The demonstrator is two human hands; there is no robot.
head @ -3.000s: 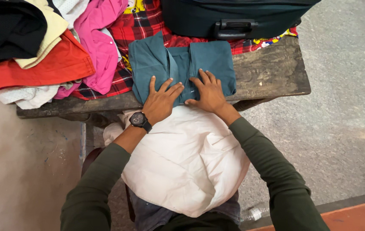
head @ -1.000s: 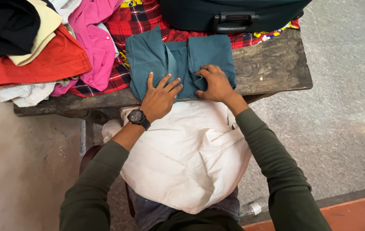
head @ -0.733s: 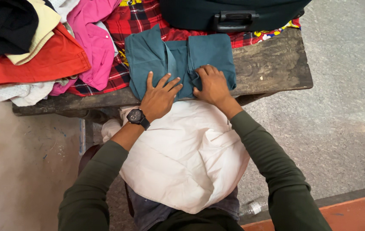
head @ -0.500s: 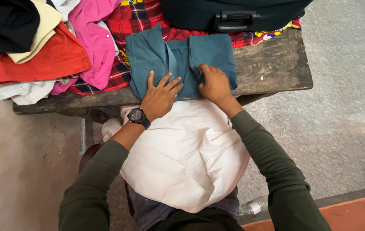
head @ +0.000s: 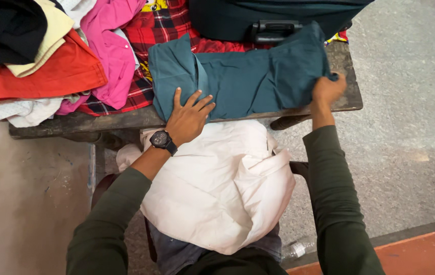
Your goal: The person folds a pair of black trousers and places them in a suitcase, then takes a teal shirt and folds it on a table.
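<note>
**Teal garment half folded, right side drawn out**

Head view: the teal garment (head: 238,76) lies on the worn wooden table (head: 125,121), near its front edge, between the heap of clothes on the left and the dark suitcase (head: 258,18) at the back. The left hand (head: 189,114) rests flat on the garment's near left part, fingers spread, gripping nothing. The right hand (head: 328,90) is closed on the garment's right edge and holds it out past the table's right end, the cloth lifted and stretched.

By the look of it, the left side is folded in, with a crease beside the left hand, while the right side is opened out and not laid over. The fold seems about half made.

A white cloth (head: 217,188) lies on the person's lap. The pile of clothes (head: 49,56) includes orange, pink, cream and black pieces, over a red checked cloth (head: 146,30).
</note>
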